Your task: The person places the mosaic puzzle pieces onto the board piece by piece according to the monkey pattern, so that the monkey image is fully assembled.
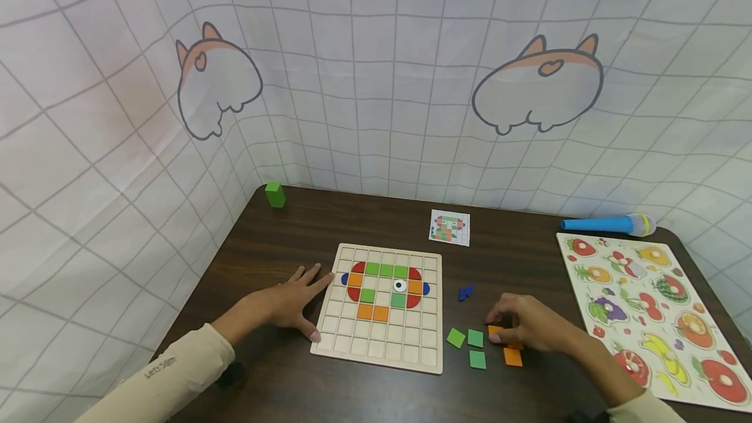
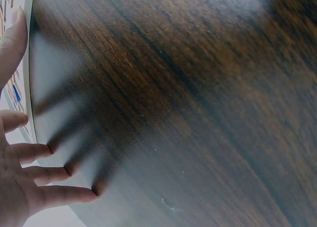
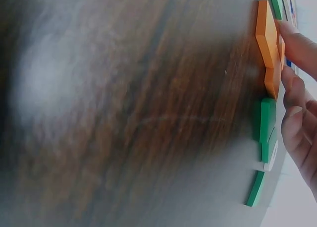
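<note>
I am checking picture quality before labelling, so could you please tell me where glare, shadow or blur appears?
Head view: the board looks clear and evenly lit; left wrist view: dark streaks, shadow or reflection, lead from the left hand across the table, with pale glare at top; right wrist view: a pale hazy patch at left, table blurred there, orange tiles sharper.

Pale wooden grid board (image 1: 402, 352): flat, left hand (image 1: 294, 302) spread alongside, thumb at its rim. Set in it: red quarter-circles (image 1: 414, 273), green squares (image 1: 386, 270), orange squares (image 1: 365, 311), blue half-circles (image 1: 426, 288), one eye piece (image 1: 400, 285). Loose orange tile (image 1: 495, 329) right of board, apparently pinched by right hand (image 1: 531, 325); another orange tile (image 1: 513, 357) nearer, three green tiles (image 1: 475, 338) alongside.
</note>
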`<state>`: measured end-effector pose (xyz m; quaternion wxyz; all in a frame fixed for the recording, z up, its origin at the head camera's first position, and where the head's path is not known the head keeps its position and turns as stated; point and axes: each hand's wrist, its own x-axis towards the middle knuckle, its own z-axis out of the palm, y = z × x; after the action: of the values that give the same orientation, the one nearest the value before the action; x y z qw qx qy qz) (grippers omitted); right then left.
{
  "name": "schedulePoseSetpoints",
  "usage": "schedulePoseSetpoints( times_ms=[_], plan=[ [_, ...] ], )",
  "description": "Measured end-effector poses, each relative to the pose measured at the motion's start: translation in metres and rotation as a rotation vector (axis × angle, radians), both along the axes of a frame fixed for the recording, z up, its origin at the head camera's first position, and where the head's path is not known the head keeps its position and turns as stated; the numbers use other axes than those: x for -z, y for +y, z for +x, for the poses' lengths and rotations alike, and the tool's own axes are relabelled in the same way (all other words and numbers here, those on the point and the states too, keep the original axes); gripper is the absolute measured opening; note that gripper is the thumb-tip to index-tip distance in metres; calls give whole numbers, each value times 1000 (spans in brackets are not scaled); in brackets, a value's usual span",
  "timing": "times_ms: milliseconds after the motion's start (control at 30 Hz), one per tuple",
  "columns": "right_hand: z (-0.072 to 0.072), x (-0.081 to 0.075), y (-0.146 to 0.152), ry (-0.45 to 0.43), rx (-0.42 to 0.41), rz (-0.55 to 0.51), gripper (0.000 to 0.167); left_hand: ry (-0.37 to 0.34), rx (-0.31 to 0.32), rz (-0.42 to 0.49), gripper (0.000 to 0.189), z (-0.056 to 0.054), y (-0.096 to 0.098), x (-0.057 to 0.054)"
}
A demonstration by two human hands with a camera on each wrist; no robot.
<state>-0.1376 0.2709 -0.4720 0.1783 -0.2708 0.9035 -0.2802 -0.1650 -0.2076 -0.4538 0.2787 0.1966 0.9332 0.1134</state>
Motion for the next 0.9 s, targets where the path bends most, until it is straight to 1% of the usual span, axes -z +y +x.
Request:
schedulePoseSetpoints(
  times_ms=[267, 500, 700, 767, 900],
  plan=[
    [-1, 2, 3, -19, -6, 0, 24, -2, 2, -6, 121, 0, 0, -1],
    [0, 2, 4, -4, -17, 15, 28, -4, 0, -5, 122, 0, 0, 1],
    [1, 2, 4, 8, -38, 31, 22, 0, 0, -13, 122, -1, 0, 1],
    [1, 2, 3, -7, -47, 21, 19, -2, -1, -16, 122, -1, 0, 1],
    [1, 1, 1, -88, -54, -31, 16, -6, -1, -17, 121, -1, 1, 0]
  ],
)
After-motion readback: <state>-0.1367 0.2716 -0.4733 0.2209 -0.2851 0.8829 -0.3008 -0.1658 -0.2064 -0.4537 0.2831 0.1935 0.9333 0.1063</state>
